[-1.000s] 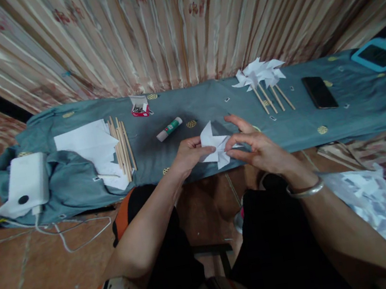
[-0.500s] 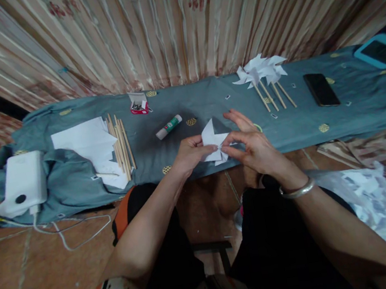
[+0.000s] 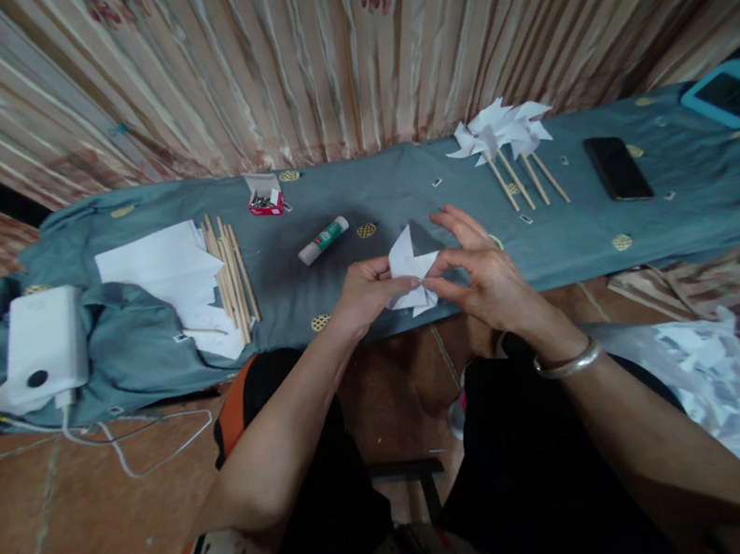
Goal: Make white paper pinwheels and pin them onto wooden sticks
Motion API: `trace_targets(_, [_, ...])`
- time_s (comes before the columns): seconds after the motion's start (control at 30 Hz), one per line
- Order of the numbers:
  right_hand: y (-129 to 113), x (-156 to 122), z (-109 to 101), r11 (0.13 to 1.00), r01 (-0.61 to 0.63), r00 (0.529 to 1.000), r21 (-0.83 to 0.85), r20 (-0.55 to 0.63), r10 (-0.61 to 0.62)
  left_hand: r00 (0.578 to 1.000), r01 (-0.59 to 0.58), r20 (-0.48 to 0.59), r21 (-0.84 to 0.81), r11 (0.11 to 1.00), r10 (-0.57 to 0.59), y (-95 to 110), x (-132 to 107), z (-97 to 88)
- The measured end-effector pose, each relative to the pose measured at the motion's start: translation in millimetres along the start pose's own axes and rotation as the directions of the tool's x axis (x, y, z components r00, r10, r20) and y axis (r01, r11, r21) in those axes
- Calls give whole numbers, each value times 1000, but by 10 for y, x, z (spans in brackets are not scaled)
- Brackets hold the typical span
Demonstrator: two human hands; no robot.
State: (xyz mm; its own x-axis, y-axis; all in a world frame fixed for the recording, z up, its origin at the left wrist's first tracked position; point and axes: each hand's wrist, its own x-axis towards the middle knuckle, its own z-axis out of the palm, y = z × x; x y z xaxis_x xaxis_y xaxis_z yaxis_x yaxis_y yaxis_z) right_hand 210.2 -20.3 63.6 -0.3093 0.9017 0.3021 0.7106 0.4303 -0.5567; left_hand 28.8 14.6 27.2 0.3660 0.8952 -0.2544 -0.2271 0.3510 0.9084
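While our left hand [image 3: 363, 297] keeps pinching the white paper pinwheel [image 3: 403, 254] by its left side, our right hand [image 3: 490, 280] has brought thumb and forefinger inward to pinch near its middle, so we judge the folds are being held together there; its other fingers fan outward. The pinwheel sits between both hands, over the blue-grey cloth's [image 3: 390, 188] near edge.

A patterned curtain [image 3: 335, 65] hangs behind the surface, which a grey-blue cloth [image 3: 398, 187] with yellow motifs covers. Toward the right end lie a black phone [image 3: 618, 168] and a blue-rimmed tablet [image 3: 735, 93]. At the left sits a white device [image 3: 44, 341], a white cable [image 3: 124, 462] plugged in, looping above the tiled floor [image 3: 102, 539].
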Motion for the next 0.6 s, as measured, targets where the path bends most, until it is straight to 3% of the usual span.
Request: trace_targets(0.6, [30, -12, 19, 1000, 7, 999, -4, -33, -7, 1000, -10, 0, 7, 1000, 10, 8, -25, 11])
